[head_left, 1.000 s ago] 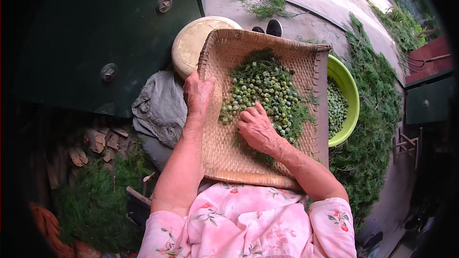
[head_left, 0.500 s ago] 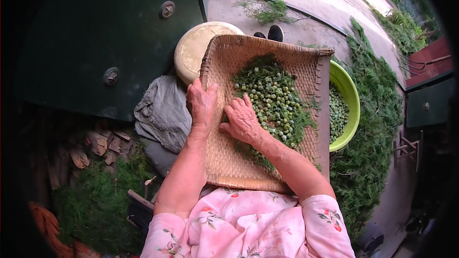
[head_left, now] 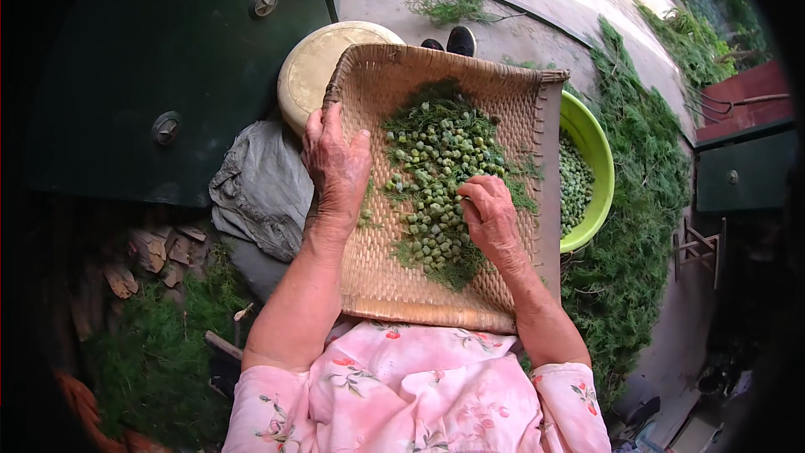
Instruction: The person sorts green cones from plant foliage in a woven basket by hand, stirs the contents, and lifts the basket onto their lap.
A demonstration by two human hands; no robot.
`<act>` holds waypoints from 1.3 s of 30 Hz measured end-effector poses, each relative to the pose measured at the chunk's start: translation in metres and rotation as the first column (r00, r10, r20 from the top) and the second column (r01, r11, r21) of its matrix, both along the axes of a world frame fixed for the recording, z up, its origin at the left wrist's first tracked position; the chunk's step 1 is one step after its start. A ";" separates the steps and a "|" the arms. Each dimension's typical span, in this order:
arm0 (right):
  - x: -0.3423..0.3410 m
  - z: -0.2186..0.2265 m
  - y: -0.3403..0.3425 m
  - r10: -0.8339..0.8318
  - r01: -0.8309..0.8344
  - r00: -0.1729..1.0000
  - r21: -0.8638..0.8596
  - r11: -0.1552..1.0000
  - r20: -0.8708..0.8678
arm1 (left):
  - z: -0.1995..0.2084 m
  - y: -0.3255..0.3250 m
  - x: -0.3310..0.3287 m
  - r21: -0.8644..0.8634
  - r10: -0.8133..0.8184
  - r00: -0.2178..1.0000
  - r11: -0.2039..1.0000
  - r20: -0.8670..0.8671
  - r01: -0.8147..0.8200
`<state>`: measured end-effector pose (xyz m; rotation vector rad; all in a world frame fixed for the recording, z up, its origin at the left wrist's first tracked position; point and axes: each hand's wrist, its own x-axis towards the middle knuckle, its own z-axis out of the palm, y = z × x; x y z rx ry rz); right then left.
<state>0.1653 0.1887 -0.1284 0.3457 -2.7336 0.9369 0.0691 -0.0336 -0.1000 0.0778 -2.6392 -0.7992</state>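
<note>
A shallow woven winnowing basket (head_left: 369, 260) rests tilted at my lap. Inside it lies a pile of small round green cones (head_left: 434, 222) mixed with feathery green sprigs (head_left: 436, 101). My left hand (head_left: 335, 158) grips the basket's left rim, its thumb over the inner side. Over the right part of the pile is my right hand (head_left: 493, 216), fingers curled and pressed together at the cones. Whatever those fingertips hold is hidden. Just beyond the basket's right edge stands a lime-green tub (head_left: 605, 172) with more green cones in it, partly covered by the basket.
Behind the basket's far left corner sits a round cream-coloured lid or stool top (head_left: 314, 63), with a grey cloth (head_left: 260, 189) nearer me. Cut green branches (head_left: 629, 243) lie along the right. Split firewood (head_left: 155, 252) is at left, below a dark green door (head_left: 168, 50).
My right hand has moved right across the pile, and its fingers have curled in. Cones now spread nearer me. My left hand keeps the rim, with its fingers shifted slightly.
</note>
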 end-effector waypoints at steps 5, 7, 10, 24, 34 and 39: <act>-0.002 -0.008 0.006 -0.239 0.253 0.968 -0.299 0.920 0.081 | 0.006 0.002 0.003 -0.056 -0.098 0.983 0.994 -0.158 0.090; 0.001 -0.007 0.004 -0.233 0.246 0.969 -0.278 0.929 0.080 | 0.006 0.003 0.005 -0.016 -0.224 0.956 0.974 -0.188 0.225; 0.005 -0.013 0.003 -0.217 0.236 0.971 -0.259 0.936 0.101 | 0.006 0.014 0.008 -0.002 -0.354 0.901 0.931 -0.250 0.365; 0.010 -0.003 -0.005 -0.085 0.080 0.986 0.039 0.996 0.145 | -0.035 0.047 0.050 0.064 -0.604 0.746 0.788 0.280 0.613; 0.006 -0.003 0.014 -0.324 0.416 0.907 -0.441 0.796 0.270 | -0.037 0.052 0.052 -0.002 -0.629 0.711 0.749 0.314 0.663; 0.002 -0.007 0.008 -0.304 0.323 0.945 -0.193 0.927 0.122 | -0.035 0.056 0.052 -0.037 -0.620 0.717 0.748 0.318 0.663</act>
